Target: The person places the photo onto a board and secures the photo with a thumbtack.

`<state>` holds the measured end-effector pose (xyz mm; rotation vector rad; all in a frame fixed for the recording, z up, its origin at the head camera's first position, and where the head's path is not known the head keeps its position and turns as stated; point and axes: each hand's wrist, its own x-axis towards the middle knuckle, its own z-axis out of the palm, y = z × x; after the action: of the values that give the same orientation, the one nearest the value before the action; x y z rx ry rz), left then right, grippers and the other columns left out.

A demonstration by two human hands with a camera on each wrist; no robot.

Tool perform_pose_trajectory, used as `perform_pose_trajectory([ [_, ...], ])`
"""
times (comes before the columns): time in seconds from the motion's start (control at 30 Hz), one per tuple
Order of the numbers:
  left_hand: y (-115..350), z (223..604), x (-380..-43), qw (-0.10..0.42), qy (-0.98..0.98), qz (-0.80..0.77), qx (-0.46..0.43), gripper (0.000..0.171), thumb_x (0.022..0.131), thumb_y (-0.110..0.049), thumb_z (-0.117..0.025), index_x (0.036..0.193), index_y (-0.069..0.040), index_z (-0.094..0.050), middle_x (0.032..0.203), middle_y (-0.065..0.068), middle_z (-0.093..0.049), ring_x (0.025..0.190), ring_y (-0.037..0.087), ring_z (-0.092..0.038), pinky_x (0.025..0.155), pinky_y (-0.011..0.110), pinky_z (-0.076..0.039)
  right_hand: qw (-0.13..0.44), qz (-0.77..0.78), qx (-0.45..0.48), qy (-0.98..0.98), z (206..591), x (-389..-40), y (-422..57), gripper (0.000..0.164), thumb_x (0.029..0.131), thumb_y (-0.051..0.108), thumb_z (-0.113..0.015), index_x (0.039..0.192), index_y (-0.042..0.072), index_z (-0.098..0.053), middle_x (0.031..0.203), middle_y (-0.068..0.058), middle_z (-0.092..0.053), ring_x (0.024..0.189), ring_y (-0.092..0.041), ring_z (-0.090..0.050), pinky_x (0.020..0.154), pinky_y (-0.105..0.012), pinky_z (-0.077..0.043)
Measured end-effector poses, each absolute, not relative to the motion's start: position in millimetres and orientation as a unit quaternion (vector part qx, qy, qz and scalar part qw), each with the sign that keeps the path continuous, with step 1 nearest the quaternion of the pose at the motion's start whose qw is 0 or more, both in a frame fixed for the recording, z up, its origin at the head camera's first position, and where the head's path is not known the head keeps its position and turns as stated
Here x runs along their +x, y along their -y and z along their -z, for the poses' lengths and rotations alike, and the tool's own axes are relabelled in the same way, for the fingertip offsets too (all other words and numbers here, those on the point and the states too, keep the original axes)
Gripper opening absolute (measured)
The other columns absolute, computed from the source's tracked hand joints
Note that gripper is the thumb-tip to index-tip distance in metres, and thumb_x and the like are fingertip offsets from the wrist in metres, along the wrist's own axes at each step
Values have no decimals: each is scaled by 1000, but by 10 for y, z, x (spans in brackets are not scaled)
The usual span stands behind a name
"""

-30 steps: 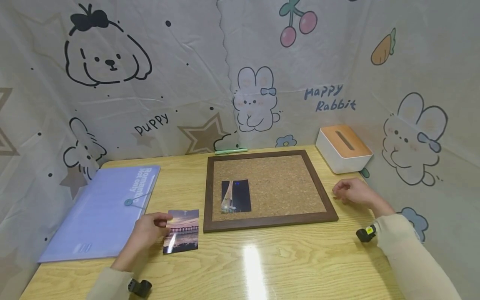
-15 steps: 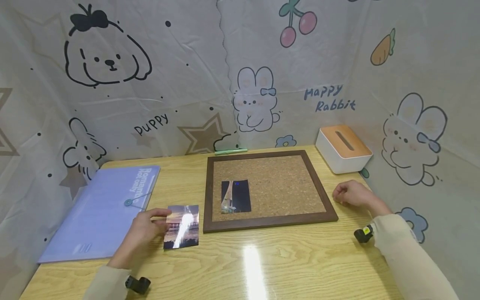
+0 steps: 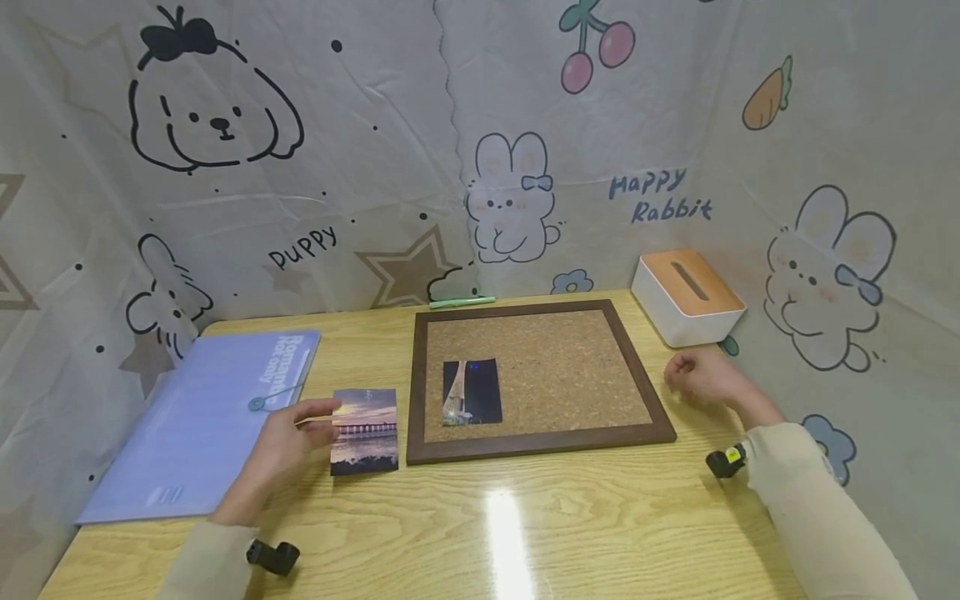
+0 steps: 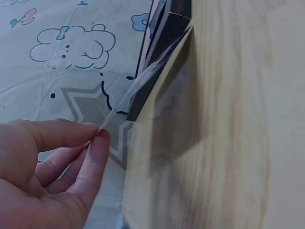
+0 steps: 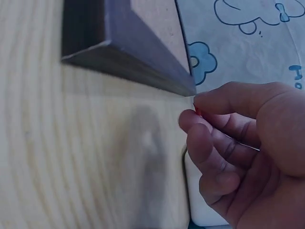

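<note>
While a sunset photo [image 3: 364, 430] is pinched at its left edge by the left hand [image 3: 283, 442], just left of the cork board [image 3: 534, 379], a small red object [image 5: 197, 112] is pinched in the curled right hand [image 3: 697, 379] beside the board's right frame.

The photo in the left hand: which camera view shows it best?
The head view: the whole photo shows, a pier at dusk, pinched at its left edge by the left hand. The left wrist view shows it edge-on, with glare, between the fingers. The right wrist view does not show it.
</note>
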<state>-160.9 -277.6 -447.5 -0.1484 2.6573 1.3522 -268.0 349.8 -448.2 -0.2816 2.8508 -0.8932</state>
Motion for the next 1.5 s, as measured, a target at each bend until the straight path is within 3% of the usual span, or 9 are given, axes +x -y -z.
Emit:
perform_pose_trajectory([
  [0.33, 2686, 4340, -1713, 75, -865, -494, -52, 49, 99, -30, -64, 146, -22, -52, 146, 13, -54, 122, 31, -63, 100, 49, -52, 66, 310, -94, -944, 4351, -2695, -3408, 14, 97, 17, -63, 94, 5, -69, 91, -11, -68, 77, -25, -67, 66, -33, -51],
  [0.47, 2628, 4311, -1767, 70, -851, -520, -33, 51, 98, -27, -65, 147, -19, -51, 150, 14, -49, 123, 32, -63, 100, 46, -53, 67, 308, -93, -944, 4324, -2707, -3373, 13, 97, 17, -64, 93, 6, -69, 90, -14, -70, 77, -26, -68, 68, -31, -44],
  [0.7, 2439, 4282, -1898, 78, -823, -563, -21, 51, 97, -21, -67, 145, -13, -52, 152, 13, -47, 124, 30, -62, 97, 38, -56, 75, 332, -95, -936, 4296, -2745, -3306, 16, 96, 19, -66, 97, 3, -66, 88, -15, -69, 74, -24, -68, 67, -29, -46],
  [0.97, 2187, 4282, -2088, 82, -806, -587, -7, 48, 96, -15, -67, 143, -11, -55, 149, 15, -48, 109, 21, -69, 92, 35, -58, 73, 349, -95, -929, 4231, -2791, -3229, 21, 98, 24, -65, 95, 4, -68, 78, -11, -71, 71, -25, -68, 54, -28, -47],
  [1.17, 1977, 4317, -2228, 86, -800, -594, -2, 49, 94, -12, -68, 141, -11, -56, 147, 14, -50, 104, 19, -70, 90, 34, -58, 72, 356, -110, -925, 4168, -2805, -3115, 26, 97, 27, -67, 101, 2, -71, 82, -11, -74, 75, -26, -70, 66, -39, -58],
  [1.27, 1869, 4334, -2279, 89, -794, -602, 6, 49, 93, -9, -69, 140, -11, -56, 145, 15, -50, 103, 19, -70, 88, 33, -59, 78, 363, -114, -921, 4132, -2816, -3058, 25, 97, 25, -66, 105, 2, -72, 86, -10, -76, 78, -25, -72, 74, -40, -60],
  [1.5, 1607, 4376, -2371, 87, -791, -606, 23, 49, 91, -8, -70, 138, -11, -58, 141, 15, -52, 96, 17, -70, 86, 36, -60, 98, 407, -120, -900, 4063, -2853, -2910, 24, 99, 11, -61, 114, -6, -68, 101, -22, -74, 85, -28, -74, 73, -32, -61],
])
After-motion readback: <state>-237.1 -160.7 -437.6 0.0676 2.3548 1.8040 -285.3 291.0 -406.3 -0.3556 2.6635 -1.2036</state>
